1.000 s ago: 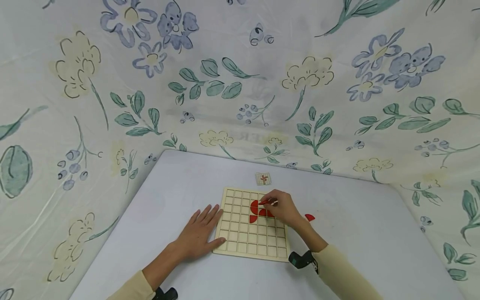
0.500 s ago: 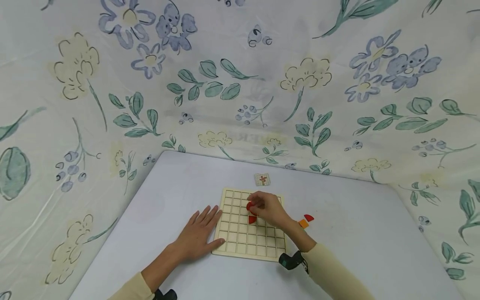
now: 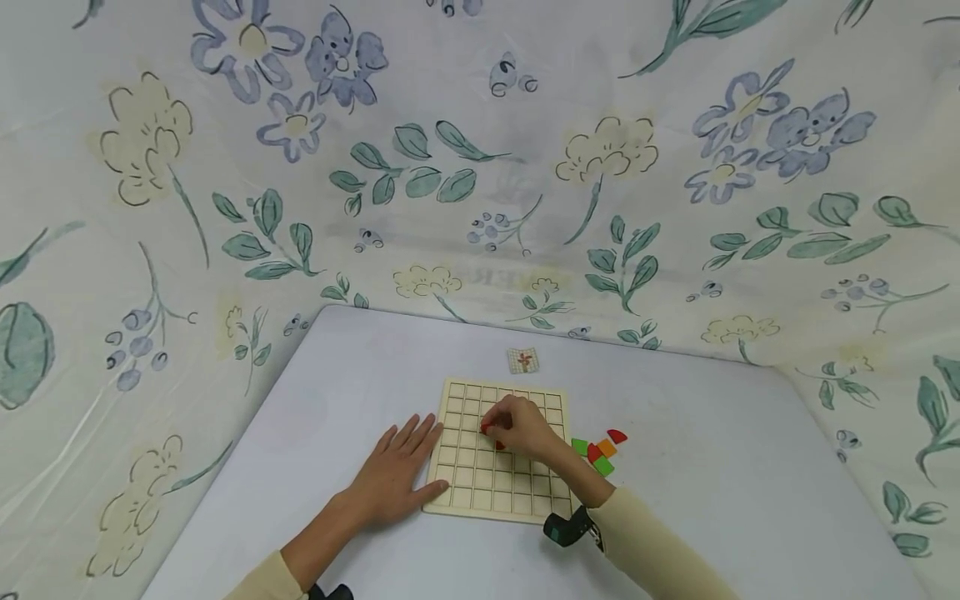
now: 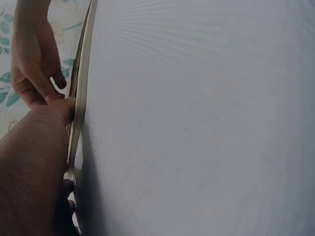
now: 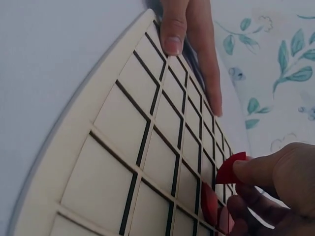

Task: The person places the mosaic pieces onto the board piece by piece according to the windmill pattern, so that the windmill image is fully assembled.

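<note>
The held piece [image 5: 228, 170] is red, the gridded board [image 3: 483, 479] cream, the floral cloth [image 3: 442, 229] white, the card [image 3: 523, 361] apparently reddish-patterned

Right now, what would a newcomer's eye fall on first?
Probably the large flowered backdrop behind the white table. Then the red piece pinched in the right hand, over the pale gridded board. Bright orange, green and red pieces lie just right of that board.
</note>
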Action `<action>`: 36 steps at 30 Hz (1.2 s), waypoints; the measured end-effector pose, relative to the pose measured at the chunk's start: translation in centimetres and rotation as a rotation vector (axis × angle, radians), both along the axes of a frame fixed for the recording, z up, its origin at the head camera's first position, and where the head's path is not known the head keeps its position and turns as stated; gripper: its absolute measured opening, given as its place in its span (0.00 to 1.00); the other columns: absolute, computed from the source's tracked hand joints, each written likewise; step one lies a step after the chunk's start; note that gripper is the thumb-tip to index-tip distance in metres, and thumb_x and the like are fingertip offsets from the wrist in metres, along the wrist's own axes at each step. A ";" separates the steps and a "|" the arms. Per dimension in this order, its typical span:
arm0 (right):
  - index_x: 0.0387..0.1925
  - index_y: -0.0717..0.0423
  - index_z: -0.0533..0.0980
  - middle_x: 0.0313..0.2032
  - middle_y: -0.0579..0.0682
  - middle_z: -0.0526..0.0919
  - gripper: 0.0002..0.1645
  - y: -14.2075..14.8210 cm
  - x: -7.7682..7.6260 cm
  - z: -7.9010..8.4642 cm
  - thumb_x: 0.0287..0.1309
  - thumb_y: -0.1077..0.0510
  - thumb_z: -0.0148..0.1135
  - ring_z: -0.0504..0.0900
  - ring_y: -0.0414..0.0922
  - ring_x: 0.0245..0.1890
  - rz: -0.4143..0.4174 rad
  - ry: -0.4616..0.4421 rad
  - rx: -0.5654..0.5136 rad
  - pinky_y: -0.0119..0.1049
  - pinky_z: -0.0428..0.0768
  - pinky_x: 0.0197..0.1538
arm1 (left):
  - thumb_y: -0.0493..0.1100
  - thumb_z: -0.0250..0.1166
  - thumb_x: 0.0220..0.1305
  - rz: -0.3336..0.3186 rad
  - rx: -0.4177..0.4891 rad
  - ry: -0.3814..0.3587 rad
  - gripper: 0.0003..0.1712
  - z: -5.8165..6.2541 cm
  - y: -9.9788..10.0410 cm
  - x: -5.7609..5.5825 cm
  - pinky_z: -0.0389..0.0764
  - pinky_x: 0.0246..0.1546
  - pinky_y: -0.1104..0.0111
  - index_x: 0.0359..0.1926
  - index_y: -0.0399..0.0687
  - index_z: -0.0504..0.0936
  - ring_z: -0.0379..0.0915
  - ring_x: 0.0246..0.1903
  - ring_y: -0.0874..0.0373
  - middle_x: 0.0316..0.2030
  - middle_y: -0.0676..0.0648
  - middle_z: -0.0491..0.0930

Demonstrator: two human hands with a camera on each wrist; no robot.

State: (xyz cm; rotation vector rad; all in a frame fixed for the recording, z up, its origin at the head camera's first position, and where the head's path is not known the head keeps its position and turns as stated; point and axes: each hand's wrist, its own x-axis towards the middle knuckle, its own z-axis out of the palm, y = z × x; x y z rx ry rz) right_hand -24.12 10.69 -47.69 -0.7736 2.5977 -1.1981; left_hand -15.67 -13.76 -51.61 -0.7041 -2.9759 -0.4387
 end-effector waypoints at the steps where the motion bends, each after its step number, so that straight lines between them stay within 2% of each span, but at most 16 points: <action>1: 0.35 0.60 0.83 0.34 0.48 0.81 0.05 -0.1 0.0 0.0 0.59 0.69 0.64 0.77 0.40 0.31 -0.005 -0.004 -0.003 0.33 0.78 0.35 | 0.69 0.52 0.68 0.001 -0.008 0.000 0.49 0.0 0.0 0.0 0.48 0.69 0.46 0.76 0.41 0.54 0.42 0.74 0.44 0.75 0.42 0.51; 4: 0.35 0.61 0.83 0.31 0.46 0.81 0.05 -0.4 0.0 -0.2 0.58 0.69 0.63 0.77 0.40 0.29 -0.015 -0.004 -0.007 0.34 0.78 0.33 | 0.69 0.51 0.68 0.004 -0.030 -0.001 0.49 0.1 0.0 0.1 0.47 0.70 0.46 0.76 0.42 0.53 0.42 0.74 0.44 0.75 0.42 0.50; 7: 0.35 0.62 0.83 0.28 0.46 0.83 0.06 -0.6 0.1 -0.5 0.58 0.69 0.63 0.78 0.39 0.27 -0.023 0.020 0.011 0.33 0.78 0.31 | 0.69 0.52 0.67 0.000 -0.011 0.005 0.49 0.0 0.0 0.0 0.48 0.70 0.46 0.76 0.42 0.54 0.43 0.74 0.44 0.75 0.42 0.51; 13: 0.33 0.60 0.86 0.29 0.47 0.82 0.03 -1.1 0.5 -0.7 0.56 0.66 0.67 0.79 0.40 0.29 -0.057 0.191 0.129 0.32 0.77 0.32 | 0.70 0.52 0.67 -0.021 0.046 0.027 0.50 -0.8 -0.2 -0.1 0.48 0.68 0.44 0.76 0.41 0.54 0.43 0.73 0.42 0.75 0.40 0.52; 19: 0.30 0.55 0.86 0.26 0.43 0.80 0.05 -1.7 0.7 -0.8 0.53 0.57 0.74 0.75 0.37 0.26 -0.052 0.318 0.208 0.31 0.74 0.30 | 0.68 0.53 0.68 -0.011 0.023 0.019 0.49 -0.1 -0.3 0.1 0.48 0.69 0.45 0.76 0.41 0.54 0.43 0.74 0.43 0.75 0.41 0.52; 25: 0.24 0.48 0.86 0.25 0.38 0.79 0.05 -1.6 1.1 -1.0 0.53 0.56 0.74 0.75 0.34 0.26 -0.054 0.319 0.266 0.30 0.74 0.31 | 0.69 0.50 0.69 -0.003 -0.023 -0.020 0.49 0.1 0.0 0.2 0.46 0.70 0.46 0.77 0.41 0.52 0.40 0.74 0.44 0.76 0.42 0.49; 30: 0.25 0.47 0.85 0.26 0.39 0.77 0.05 -1.3 1.4 -1.1 0.52 0.54 0.75 0.74 0.38 0.29 -0.081 0.334 0.254 0.32 0.73 0.32 | 0.69 0.50 0.68 0.004 -0.037 -0.020 0.49 0.1 0.1 0.2 0.47 0.70 0.47 0.77 0.42 0.52 0.41 0.74 0.45 0.76 0.42 0.49; 36: 0.27 0.49 0.86 0.26 0.40 0.77 0.04 -1.1 1.3 -1.4 0.53 0.55 0.75 0.73 0.38 0.29 -0.063 0.373 0.248 0.32 0.72 0.33 | 0.69 0.50 0.69 0.003 -0.036 -0.015 0.49 0.0 0.0 0.2 0.47 0.70 0.47 0.77 0.42 0.52 0.41 0.74 0.44 0.76 0.42 0.49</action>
